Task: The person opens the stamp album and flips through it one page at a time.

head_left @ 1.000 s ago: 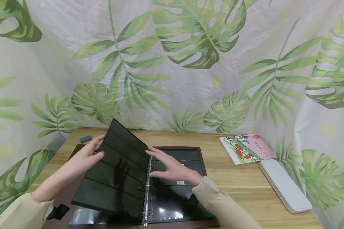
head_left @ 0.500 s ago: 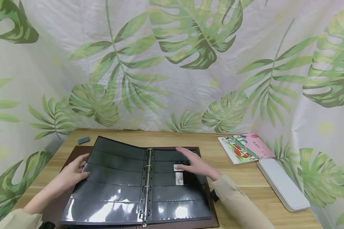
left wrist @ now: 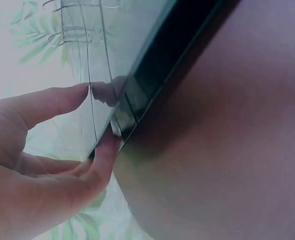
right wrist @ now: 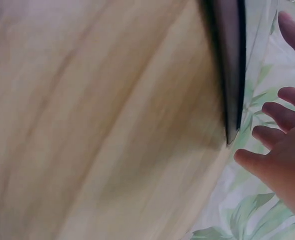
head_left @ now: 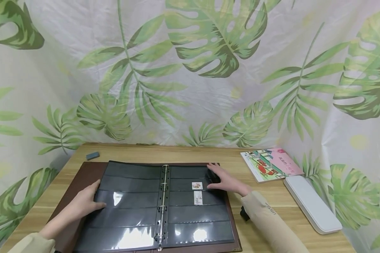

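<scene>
A stamp album [head_left: 220, 248] with a brown cover and a ring spine [head_left: 163, 207] lies spread on the table. Its black left page [head_left: 130, 198] and right page [head_left: 206, 214] have clear strip pockets. Two small stamps [head_left: 197, 185] sit one above the other in the right page's pockets. My left hand [head_left: 82, 203] is at the left page's outer edge, thumb over the page; in the left wrist view its fingertips [left wrist: 107, 145] are right at that edge. My right hand [head_left: 226, 181], fingers spread, is at the right page's upper outer edge.
A small blue-grey block [head_left: 93, 155] lies behind the album at the back left. At the right are a pink picture book [head_left: 272, 164] and a long white case [head_left: 313, 203]. A leaf-print curtain [head_left: 190, 88] hangs behind the wooden table [head_left: 231, 158].
The raised left page has come down flat on the left side, my left hand moving down with it. My right hand has moved right from the rings to the right page's edge, uncovering the stamps.
</scene>
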Motion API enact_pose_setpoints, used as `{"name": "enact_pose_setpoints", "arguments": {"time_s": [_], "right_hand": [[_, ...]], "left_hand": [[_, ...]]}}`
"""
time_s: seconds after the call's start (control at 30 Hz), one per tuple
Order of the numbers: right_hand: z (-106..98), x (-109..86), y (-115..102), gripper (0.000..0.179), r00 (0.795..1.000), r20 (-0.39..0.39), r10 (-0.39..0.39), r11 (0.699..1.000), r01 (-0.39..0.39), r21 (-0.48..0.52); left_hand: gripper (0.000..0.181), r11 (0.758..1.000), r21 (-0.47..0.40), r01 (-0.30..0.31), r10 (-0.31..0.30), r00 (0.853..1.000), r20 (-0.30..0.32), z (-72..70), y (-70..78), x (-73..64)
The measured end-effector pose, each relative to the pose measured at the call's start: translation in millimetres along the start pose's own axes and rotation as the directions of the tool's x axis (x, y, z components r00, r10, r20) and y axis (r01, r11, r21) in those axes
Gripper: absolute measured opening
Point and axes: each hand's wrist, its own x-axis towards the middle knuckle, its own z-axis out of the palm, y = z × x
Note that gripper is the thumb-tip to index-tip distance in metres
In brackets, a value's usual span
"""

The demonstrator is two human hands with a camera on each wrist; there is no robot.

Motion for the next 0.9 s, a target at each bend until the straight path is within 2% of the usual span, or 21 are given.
{"name": "enact_pose_setpoints", "arguments": {"time_s": [0.17,0.27,0.37,0.63,0.73,0.9], "right_hand": [[1,-1.2,5,0.095,1.0,0.009,0.028,0.999,-0.028,-0.021],[1,-1.8,6,0.1,0.999,0.012,0.044,0.998,-0.044,-0.038],[1,-2.1,6,0.104,0.998,0.011,0.057,0.997,-0.056,-0.053],[2,-1.5,8,0.105,0.996,-0.001,0.086,0.992,-0.085,-0.096],[3,-1.2,8,0.103,0.996,-0.003,0.09,0.99,-0.09,-0.11],[3,-0.6,6,0.101,0.997,-0.006,0.083,0.987,-0.083,-0.138]], "left_hand": [[0.092,0.999,0.037,-0.017,0.017,1.0,0.003,7.1,1.9,-0.4],[0.09,0.997,0.071,-0.044,0.046,0.999,-0.023,11.2,2.8,-2.3],[0.089,0.994,0.085,-0.067,0.069,0.997,-0.023,14.2,2.3,-3.0],[0.099,0.991,-0.042,-0.13,0.132,0.99,0.057,22.4,-5.2,-6.6],[0.099,0.989,-0.043,-0.14,0.143,0.987,0.077,23.6,-7.9,-7.9],[0.096,0.988,-0.029,-0.152,0.154,0.985,0.073,24.0,-9.3,-11.0]]}}
